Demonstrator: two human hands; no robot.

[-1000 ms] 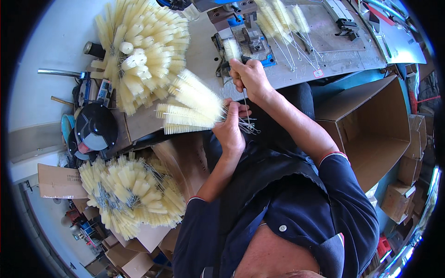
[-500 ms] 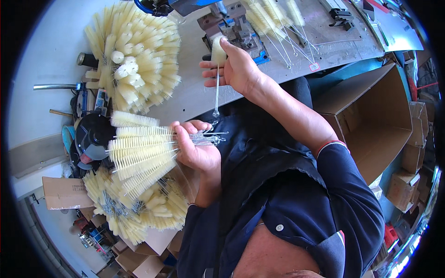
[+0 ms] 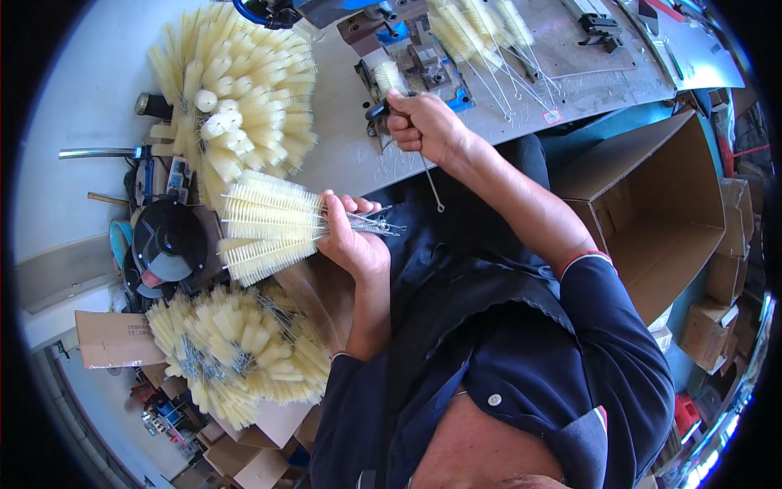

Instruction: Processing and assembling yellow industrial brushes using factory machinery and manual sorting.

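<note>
A bunch of bottle brushes (image 3: 273, 220) with cream bristles and twisted wire stems is gripped in my left hand (image 3: 354, 240), bristles pointing left and looped wire ends showing past the fingers. My right hand (image 3: 428, 126) is closed around the stem of a single bottle brush (image 3: 391, 76); its bristle end points up toward a metal fixture (image 3: 432, 65) on the bench, and its looped wire end hangs below the hand. Beside the right fingers a dark rounded handle-like piece (image 3: 377, 111) shows; whether I hold it too is unclear.
A large pile of cream brushes (image 3: 252, 98) stands on the bench at the left, another heap (image 3: 236, 350) in a carton below it. Several brushes (image 3: 481, 37) lie right of the fixture. An open cardboard box (image 3: 652, 212) stands at the right.
My right hand has turned and its spread fingers have closed round the brush stem, swinging the looped end rightward. The bunch in my left hand has tilted and risen slightly.
</note>
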